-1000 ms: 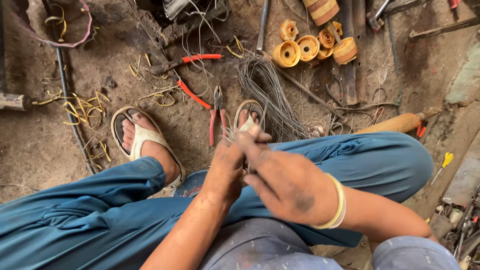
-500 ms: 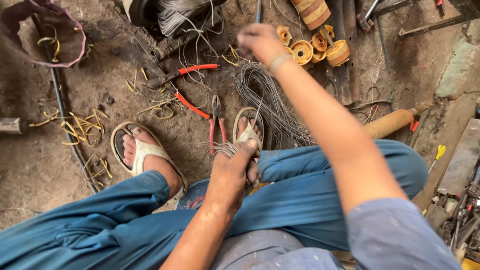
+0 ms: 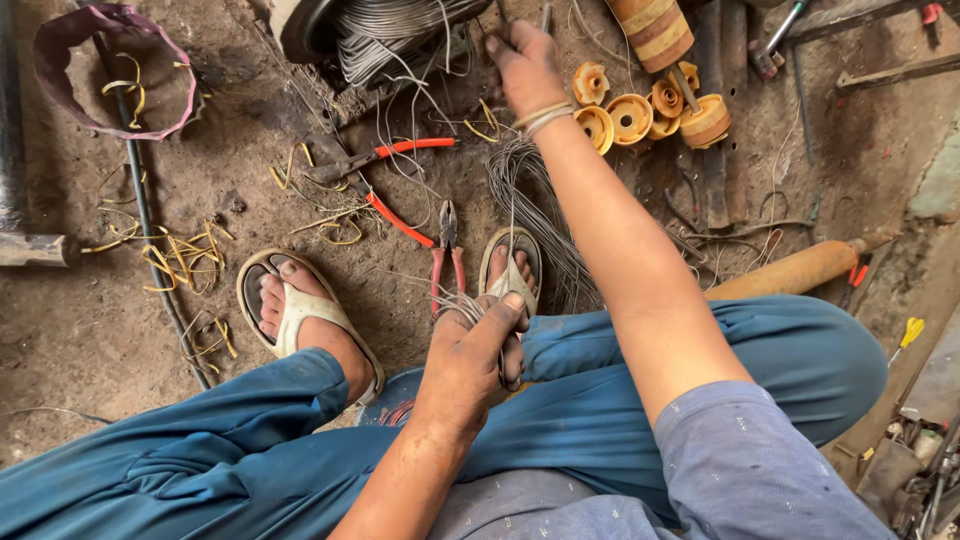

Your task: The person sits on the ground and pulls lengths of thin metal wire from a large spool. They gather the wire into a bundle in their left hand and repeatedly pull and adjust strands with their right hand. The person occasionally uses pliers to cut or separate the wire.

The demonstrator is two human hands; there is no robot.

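My left hand (image 3: 478, 352) rests over my knee, closed on a small bundle of thin grey wires (image 3: 462, 302). My right hand (image 3: 525, 62) is stretched far forward, fingers pinched on a wire strand at the edge of a large coil of grey wire (image 3: 400, 25). Below that hand, a loose hank of grey wire (image 3: 535, 205) runs down the dirt floor to my sandalled right foot (image 3: 512, 270). My left foot (image 3: 290, 310) is in a pale sandal. Blue trousers cover both legs.
Red-handled shears (image 3: 385, 158) and red-handled pliers (image 3: 447, 255) lie on the dirt between my feet and the coil. Yellow spools (image 3: 640, 110) sit at the upper right, an orange-handled tool (image 3: 800, 268) to the right, a purple-rimmed basin (image 3: 60, 40) upper left, and yellow wire scraps (image 3: 180, 262).
My right hand left the wire bundle at my lap and reached forward to the coil. The left hand stays on the bundle.
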